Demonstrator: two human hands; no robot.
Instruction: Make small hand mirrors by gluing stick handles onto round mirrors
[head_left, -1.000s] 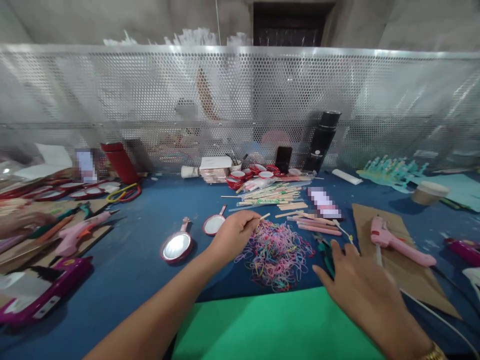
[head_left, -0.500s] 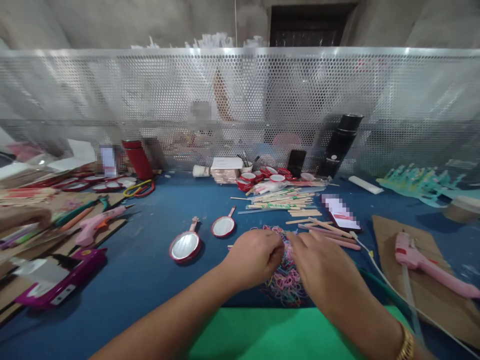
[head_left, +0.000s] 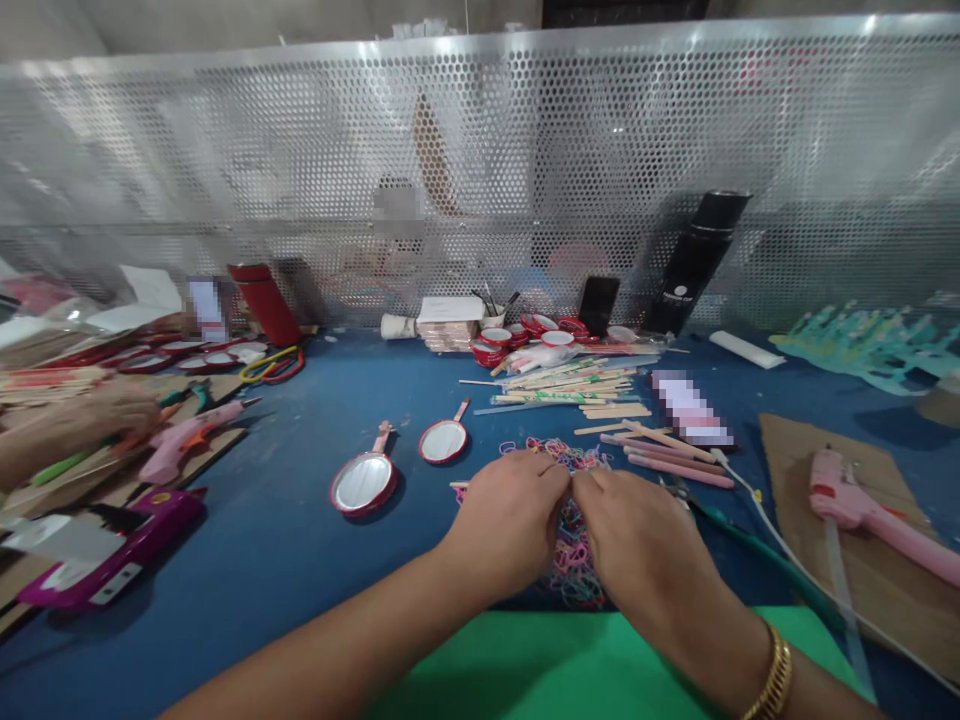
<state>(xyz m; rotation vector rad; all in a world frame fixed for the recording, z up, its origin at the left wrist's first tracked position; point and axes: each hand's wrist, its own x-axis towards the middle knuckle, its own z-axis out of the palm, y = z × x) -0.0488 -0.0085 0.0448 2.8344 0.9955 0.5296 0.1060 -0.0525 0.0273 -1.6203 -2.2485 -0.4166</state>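
A heap of thin, multicoloured string-like loops [head_left: 577, 565] lies on the blue table in front of me. My left hand [head_left: 511, 515] rests over its left side with the fingers curled under. My right hand [head_left: 634, 530], gold bracelet at the wrist, is bent over the right side, fingers also curled in. The two hands nearly meet at the knuckles, and whatever is between the fingertips is hidden. A green sheet [head_left: 517, 665] lies under my forearms. Left of the heap are a larger round red-rimmed mirror [head_left: 363, 483] and a smaller one [head_left: 443, 441], both with handles.
Beyond the heap lie wooden sticks [head_left: 615, 411], pink glue sticks [head_left: 679, 465] and a phone [head_left: 694, 410]. To the right, a pink glue gun [head_left: 836, 490] sits on cardboard [head_left: 795, 470], near green-handled pliers [head_left: 757, 550]. Another person's hand [head_left: 112, 415] is at far left, by a purple power strip [head_left: 142, 550].
My hands have drawn together, and the right hand's fingers, stretched out before, are now curled. The view has tilted down slightly. The other person's hand has moved right.
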